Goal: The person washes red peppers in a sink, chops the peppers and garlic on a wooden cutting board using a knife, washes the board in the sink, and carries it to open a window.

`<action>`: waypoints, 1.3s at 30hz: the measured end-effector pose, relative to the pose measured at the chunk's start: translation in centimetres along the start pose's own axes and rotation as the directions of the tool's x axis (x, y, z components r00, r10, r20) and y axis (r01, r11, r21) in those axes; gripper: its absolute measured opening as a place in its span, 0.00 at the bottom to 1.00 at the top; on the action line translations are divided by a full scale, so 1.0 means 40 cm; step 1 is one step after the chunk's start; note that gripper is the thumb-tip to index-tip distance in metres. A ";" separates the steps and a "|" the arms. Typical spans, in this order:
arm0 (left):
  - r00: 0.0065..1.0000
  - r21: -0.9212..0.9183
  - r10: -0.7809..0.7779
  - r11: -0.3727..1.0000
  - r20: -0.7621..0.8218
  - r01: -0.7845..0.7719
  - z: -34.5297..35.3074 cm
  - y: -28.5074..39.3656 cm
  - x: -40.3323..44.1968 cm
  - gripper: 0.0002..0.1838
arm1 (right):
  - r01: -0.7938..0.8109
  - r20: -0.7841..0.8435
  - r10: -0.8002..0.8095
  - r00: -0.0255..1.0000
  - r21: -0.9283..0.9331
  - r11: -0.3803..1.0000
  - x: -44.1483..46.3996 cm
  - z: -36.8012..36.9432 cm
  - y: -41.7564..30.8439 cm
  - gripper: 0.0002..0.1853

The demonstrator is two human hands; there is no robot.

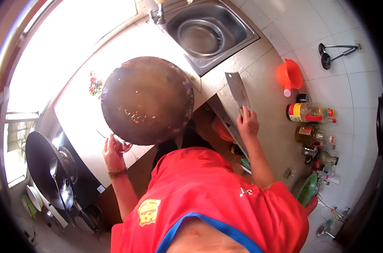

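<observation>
My left hand [114,151] is closed on the small metal handle at the lower left edge of a large round board [148,101]. Dark brown and tilted, the board has small pale bits scattered on its face. On the right, my right hand [247,122] grips the handle of a cleaver [238,89], whose broad blade points up toward the sink over the light counter.
A steel sink [231,25] holds a round metal basin [200,37]. Along the right wall stand a red dipper [289,76], several bottles [305,112] and a green basket [308,189]. A wok [46,168] with a ladle sits on the stove at left.
</observation>
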State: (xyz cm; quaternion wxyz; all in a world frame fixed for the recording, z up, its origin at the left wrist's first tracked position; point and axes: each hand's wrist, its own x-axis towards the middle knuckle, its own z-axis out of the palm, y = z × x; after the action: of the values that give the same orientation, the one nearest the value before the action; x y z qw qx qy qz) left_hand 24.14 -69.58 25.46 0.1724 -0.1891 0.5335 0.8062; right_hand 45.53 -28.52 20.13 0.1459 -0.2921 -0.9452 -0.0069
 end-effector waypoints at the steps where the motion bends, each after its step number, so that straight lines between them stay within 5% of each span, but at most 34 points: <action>1: 0.999 0.011 0.031 0.999 -0.025 -0.031 0.015 0.003 -0.004 0.07 | -0.010 -0.014 0.010 1.000 0.006 1.000 -0.012 0.015 0.041 0.24; 6: 0.986 0.148 0.123 0.983 -0.117 -0.105 0.104 0.039 -0.034 0.06 | -0.109 0.034 0.110 0.993 -0.041 0.993 -0.034 0.040 0.119 0.24; 8: 0.995 0.026 0.090 0.996 -0.051 -0.089 0.118 0.040 -0.040 0.08 | -0.116 0.010 0.116 0.993 -0.026 0.993 -0.030 0.050 0.124 0.24; 10: 0.980 -0.112 -0.015 0.993 0.200 0.038 0.119 0.053 -0.045 0.11 | -0.111 -0.002 0.111 0.994 -0.009 0.994 -0.026 0.054 0.112 0.24; 12: 0.986 -0.080 0.010 0.997 0.167 0.003 0.137 0.056 -0.040 0.12 | -0.033 -0.090 0.038 0.995 0.059 0.998 0.014 0.026 0.059 0.23; 13: 0.985 -0.089 0.049 0.995 0.162 -0.035 0.147 0.057 -0.035 0.14 | -0.200 0.142 0.160 0.977 0.343 0.918 0.028 0.035 0.017 0.22; 14: 0.985 -0.092 0.087 0.993 0.150 -0.074 0.151 0.063 -0.035 0.16 | -0.404 0.402 0.194 0.895 0.543 0.736 0.041 0.047 -0.043 0.20; 15: 0.978 -0.073 0.113 0.992 0.177 -0.102 0.153 0.072 -0.035 0.15 | -0.703 0.705 0.098 0.703 0.666 0.250 0.070 0.022 -0.117 0.22; 16: 0.967 -0.059 0.141 0.990 0.210 -0.132 0.161 0.075 -0.030 0.14 | -0.857 0.854 -0.168 0.493 0.443 -0.262 0.107 0.003 -0.189 0.24; 17: 0.969 -0.058 0.149 0.988 0.195 -0.140 0.182 0.084 -0.036 0.12 | -0.803 0.782 -0.336 0.524 0.322 -0.502 0.128 0.022 -0.260 0.23; 18: 0.978 -0.038 0.142 0.990 0.152 -0.137 0.192 0.092 -0.039 0.12 | -0.712 0.669 -0.466 0.579 0.136 -0.689 0.144 0.037 -0.317 0.21; 19: 0.969 -0.063 0.147 0.989 0.197 -0.137 0.193 0.095 -0.039 0.13 | -0.714 0.665 -0.475 0.577 0.128 -0.689 0.160 0.048 -0.353 0.21; 21: 0.957 -0.093 0.134 0.989 0.259 -0.113 0.210 0.116 -0.030 0.16 | -0.576 0.677 -0.310 0.667 0.205 -0.791 0.190 0.062 -0.400 0.22; 26: 0.952 -0.109 0.106 0.991 0.286 -0.078 0.260 0.115 0.055 0.19 | -0.611 0.725 -0.242 0.645 0.299 -0.733 0.259 0.027 -0.354 0.22; 28: 0.940 -0.063 0.116 0.993 0.320 -0.101 0.303 0.102 0.098 0.19 | -0.849 0.783 -0.366 0.504 0.369 -0.379 0.306 0.064 -0.272 0.26; 29: 0.926 -0.067 0.135 0.991 0.353 -0.119 0.335 0.103 0.118 0.13 | -0.892 0.855 -0.258 0.450 0.416 -0.177 0.348 0.047 -0.261 0.29; 30: 0.923 -0.068 0.131 0.991 0.362 -0.114 0.369 0.108 0.137 0.13 | -0.889 0.855 -0.249 0.455 0.420 -0.181 0.395 0.047 -0.229 0.29; 32: 0.891 0.070 0.152 0.977 0.428 -0.201 0.443 0.113 0.168 0.08 | -0.705 0.893 -0.238 0.382 0.448 0.550 0.505 0.063 -0.146 0.28; 33: 0.898 0.046 0.169 0.978 0.407 -0.204 0.479 0.106 0.185 0.06 | -0.645 0.856 -0.158 0.491 0.480 0.595 0.558 0.078 -0.120 0.28; 35: 0.906 0.037 0.158 0.982 0.393 -0.188 0.536 0.094 0.231 0.06 | -0.458 0.629 -0.139 0.765 0.683 0.569 0.673 0.174 -0.058 0.24; 36: 0.919 0.018 0.150 0.986 0.365 -0.168 0.554 0.087 0.253 0.06 | -0.516 0.634 -0.121 0.763 0.712 0.477 0.742 0.212 -0.047 0.19; 38: 0.915 0.040 0.137 0.986 0.380 -0.164 0.598 0.075 0.289 0.05 | -0.699 0.693 -0.087 0.715 0.711 -0.082 0.836 0.314 -0.052 0.14; 39: 0.935 0.095 0.114 0.984 0.335 -0.153 0.623 0.074 0.291 0.05 | -0.733 0.739 -0.024 0.673 0.663 -0.151 0.880 0.393 -0.050 0.15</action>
State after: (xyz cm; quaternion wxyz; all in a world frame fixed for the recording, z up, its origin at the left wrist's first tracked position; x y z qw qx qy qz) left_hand 9.58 -46.73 31.08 0.2146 -0.0051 0.5562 0.8029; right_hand 12.47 -9.27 15.08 0.0353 -0.3562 -0.5166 0.7778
